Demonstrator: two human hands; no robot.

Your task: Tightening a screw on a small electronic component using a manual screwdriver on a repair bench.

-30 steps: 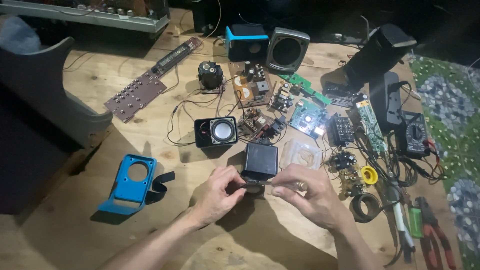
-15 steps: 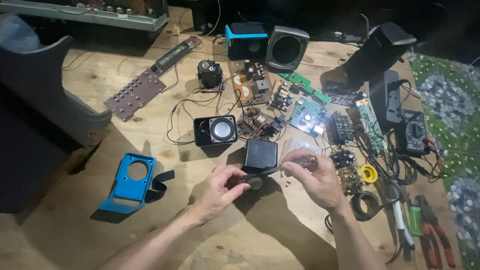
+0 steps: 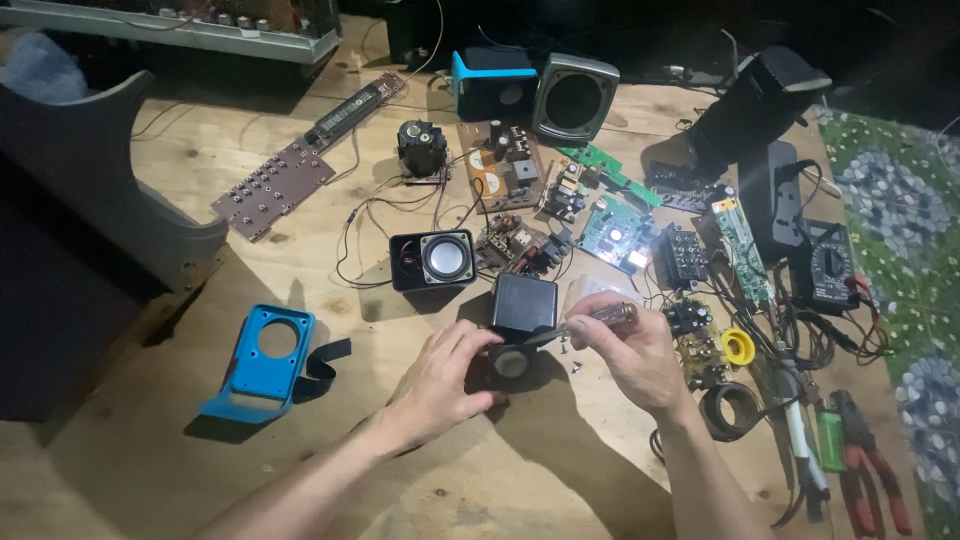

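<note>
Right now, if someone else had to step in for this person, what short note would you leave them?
Left hand: steadies the small black speaker box and the round driver at its front.
Right hand: grips a clear-handled screwdriver, tip pointing at the box.
Around: a second speaker, a blue front panel, circuit boards, pliers, all on the wooden table.
Done: box looks open, driver out in front.
Left: cannot tell how many screws remain.

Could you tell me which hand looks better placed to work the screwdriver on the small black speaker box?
Right, probably. The right hand already grips the screwdriver, tip toward the black speaker box, while the left hand steadies the box at its base.
</note>
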